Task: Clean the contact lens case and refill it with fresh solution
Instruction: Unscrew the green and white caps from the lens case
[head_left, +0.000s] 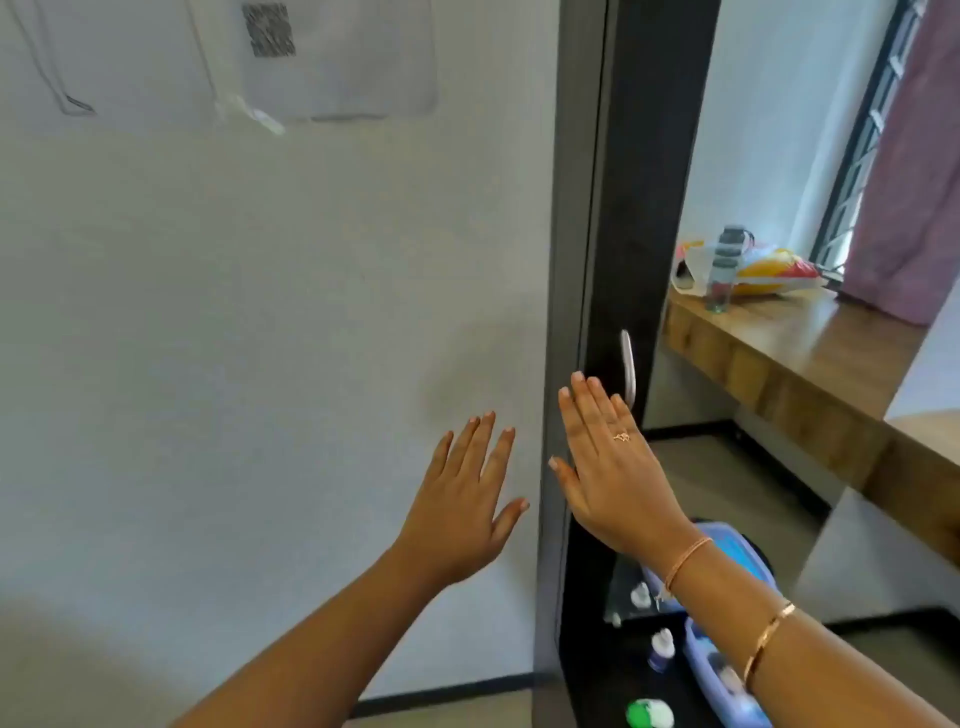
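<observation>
My left hand (467, 499) is raised in front of the white wall, palm away, fingers spread and empty. My right hand (613, 467) is raised beside it, flat and empty, with a ring and two bracelets, in front of a dark door edge. Low at the right, on a dark surface, stand a small white-and-blue bottle (661, 649) and a green-and-white item (649, 713), partly cut off by the frame. Beside them a light-blue plastic basket (698, 654) lies partly hidden under my right forearm. I cannot pick out a contact lens case.
A dark door (649, 208) with a metal handle (628, 369) stands just past my right hand. A mirror to its right reflects a wooden ledge (779, 338) with a clear bottle (724, 270), a colourful bag, a barred window and a pink curtain.
</observation>
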